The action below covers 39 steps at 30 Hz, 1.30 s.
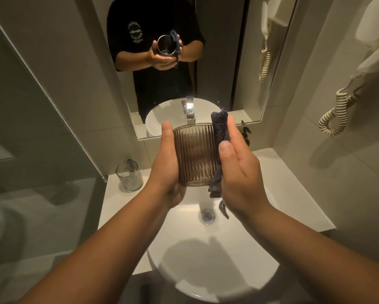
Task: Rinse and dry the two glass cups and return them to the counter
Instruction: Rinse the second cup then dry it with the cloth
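Dim bathroom light falls on the white counter (289, 183) and the round basin (206, 260) below me, with the mirror (206, 62) ahead throwing my own arms back at me. I have one ribbed glass cup (195, 154) raised over the basin, lying on its side with its mouth turned away from me toward the faucet (189, 111). My left hand (165, 163) cradles it from the side and underneath, thumb up along the rim and fingers curled under the base. My right hand (236, 170) is nearly flat, fingers straight, pressing a dark cloth (220, 137) against the cup's right wall. By my reckoning this is the drying step for this cup (no water seems to be running). The second glass cup (129, 175) stands upright on the counter at the left, near the wall corner; whether it has been rinsed I cannot tell. Next, I expect to turn the cup in my left palm so the cloth reaches the remaining ribs and the inside, gripping firmly since wet glass is slippery, then stand it on the counter beside the other.
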Available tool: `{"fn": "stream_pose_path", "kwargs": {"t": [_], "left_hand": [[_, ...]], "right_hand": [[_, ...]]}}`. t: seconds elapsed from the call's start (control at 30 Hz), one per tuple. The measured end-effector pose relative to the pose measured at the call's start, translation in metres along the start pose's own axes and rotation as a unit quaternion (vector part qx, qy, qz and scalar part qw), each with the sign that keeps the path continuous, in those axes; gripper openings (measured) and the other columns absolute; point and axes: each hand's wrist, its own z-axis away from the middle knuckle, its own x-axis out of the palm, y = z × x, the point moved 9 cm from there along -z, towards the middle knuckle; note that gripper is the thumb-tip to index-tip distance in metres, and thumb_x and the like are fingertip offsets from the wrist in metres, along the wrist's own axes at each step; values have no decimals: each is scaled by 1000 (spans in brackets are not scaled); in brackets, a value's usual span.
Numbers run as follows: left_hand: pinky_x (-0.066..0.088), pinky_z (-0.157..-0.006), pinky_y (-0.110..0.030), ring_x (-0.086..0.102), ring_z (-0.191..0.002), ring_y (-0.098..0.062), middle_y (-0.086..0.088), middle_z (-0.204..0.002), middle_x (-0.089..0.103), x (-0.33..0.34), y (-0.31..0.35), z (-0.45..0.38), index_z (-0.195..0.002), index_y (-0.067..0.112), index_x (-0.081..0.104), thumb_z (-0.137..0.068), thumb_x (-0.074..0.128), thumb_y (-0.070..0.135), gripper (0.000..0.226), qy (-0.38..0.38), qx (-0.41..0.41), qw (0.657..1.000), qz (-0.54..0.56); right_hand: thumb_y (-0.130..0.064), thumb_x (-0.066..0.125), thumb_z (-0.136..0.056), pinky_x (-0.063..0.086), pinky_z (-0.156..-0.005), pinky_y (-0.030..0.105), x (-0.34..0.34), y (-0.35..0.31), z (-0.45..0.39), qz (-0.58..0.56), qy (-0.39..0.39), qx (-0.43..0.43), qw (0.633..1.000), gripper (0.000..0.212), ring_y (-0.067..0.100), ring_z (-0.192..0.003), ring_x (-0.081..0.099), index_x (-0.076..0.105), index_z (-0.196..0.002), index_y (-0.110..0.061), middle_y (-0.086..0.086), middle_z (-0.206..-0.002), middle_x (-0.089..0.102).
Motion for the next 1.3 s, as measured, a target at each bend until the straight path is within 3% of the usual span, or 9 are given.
{"fn": "stream_pose_path", "kwargs": {"t": [0.13, 0.3, 0.43, 0.6, 0.7, 0.87, 0.97, 1.07, 1.3], "left_hand": [[62, -80, -44, 73, -84, -21, 3, -76, 73, -21, 18, 6, -84, 20, 67, -95, 33, 68, 60, 162, 81, 980, -80], [56, -95, -45, 72, -106, -21, -7, -113, 75, 3, 13, 9, -113, 23, 69, -58, 38, 93, 95, 42, 48, 997, -52], [55, -95, -45, 71, -110, -22, -6, -116, 75, 10, 23, 13, -120, 22, 66, -62, 49, 83, 86, 7, 93, 995, -26], [52, -100, -60, 64, -118, -41, -28, -129, 63, 11, 12, 11, -126, 5, 62, -64, 50, 83, 101, -36, 45, 998, 3], [60, -86, -47, 70, -111, -33, -17, -120, 72, 13, 9, 10, -113, 14, 73, -65, 43, 87, 92, -84, 13, 996, 26], [57, -92, -52, 72, -103, -28, -9, -107, 76, 4, 25, 8, -106, 16, 72, -68, 43, 85, 83, 29, 64, 997, -26], [58, -79, -39, 74, -94, -21, -1, -92, 78, -3, 27, 12, -87, 26, 75, -85, 37, 79, 65, 88, 93, 991, -28], [55, -91, -28, 67, -116, -15, 2, -120, 75, 12, 28, 13, -107, 37, 76, -90, 28, 75, 64, -8, 97, 995, 0], [58, -86, -37, 69, -115, -28, -14, -124, 71, 15, 23, 15, -118, 19, 72, -84, 34, 79, 78, -52, 65, 996, 34]], "right_hand": [[-19, 32, -100, 22, -117, 25, 1, -18, -1, 182, 30, -118, 976, 52, 12, -144, 22, 22, -150, -13, 6, -157, 26], [-13, 36, -98, 21, -118, 46, 13, -37, 7, 266, 45, -232, 935, 50, 33, -146, 18, 26, -145, 1, 22, -154, 26], [-14, 36, -98, 24, -117, 49, 15, -39, 11, 240, 41, -231, 942, 50, 31, -146, 18, 24, -145, -2, 19, -154, 25], [-19, 34, -98, 31, -114, 47, 5, -20, 7, 102, 19, -103, 989, 52, 25, -139, 34, 20, -149, -23, 6, -153, 32], [-32, 33, -97, 38, -102, 62, 1, -12, 2, -4, 6, -22, 1000, 51, 34, -109, 47, 23, -147, -43, 4, -123, 46], [-20, 33, -100, 23, -117, 28, 3, -34, -3, 165, 34, -130, 977, 51, 7, -145, 19, 21, -150, -16, 4, -158, 23], [-15, 36, -100, 21, -119, 40, 13, -52, 4, 264, 40, -234, 935, 49, 29, -147, 18, 27, -145, -1, 21, -154, 26], [-16, 38, -100, 19, -118, 47, 23, -63, 17, 315, 41, -314, 895, 46, 40, -144, 18, 31, -142, 2, 29, -150, 28], [-15, 37, -98, 24, -117, 47, 13, -52, 18, 185, 36, -241, 952, 50, 26, -147, 19, 24, -145, -6, 15, -155, 25]]}}
